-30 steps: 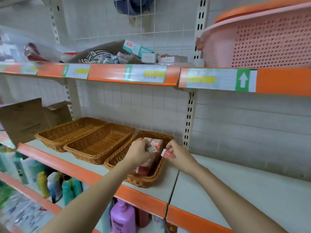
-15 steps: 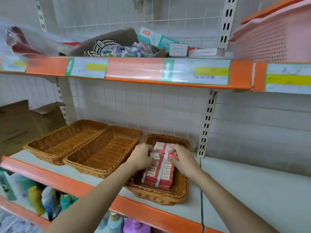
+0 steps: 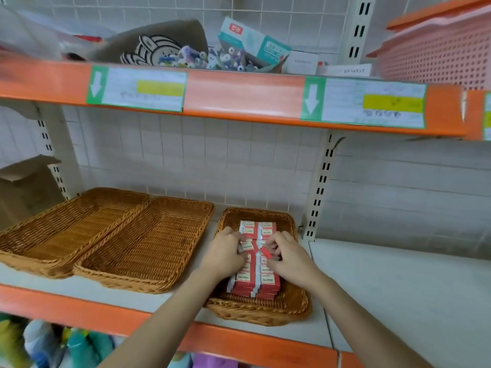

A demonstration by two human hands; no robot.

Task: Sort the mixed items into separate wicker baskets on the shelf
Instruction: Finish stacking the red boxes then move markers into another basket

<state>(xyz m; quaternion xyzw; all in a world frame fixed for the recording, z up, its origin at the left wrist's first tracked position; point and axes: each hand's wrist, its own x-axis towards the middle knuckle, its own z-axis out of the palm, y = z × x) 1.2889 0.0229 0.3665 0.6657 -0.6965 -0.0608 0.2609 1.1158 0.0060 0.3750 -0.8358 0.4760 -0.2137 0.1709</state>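
Shelf basket [image 3: 289, 306] | both hands' fingers [image 3: 276, 244] pinching red boxes [image 3: 255, 281] on stack

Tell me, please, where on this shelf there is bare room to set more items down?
The left basket and middle basket hold nothing, and the shelf board right of the upright lies bare. The right basket is crowded with red boxes under both hands.

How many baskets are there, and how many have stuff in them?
Wicker baskets holding nothing: 2, the left basket and the middle basket.
Wicker baskets with red boxes: 1, the right basket.
Pink plastic baskets up top: 1.
Total: 4 baskets.
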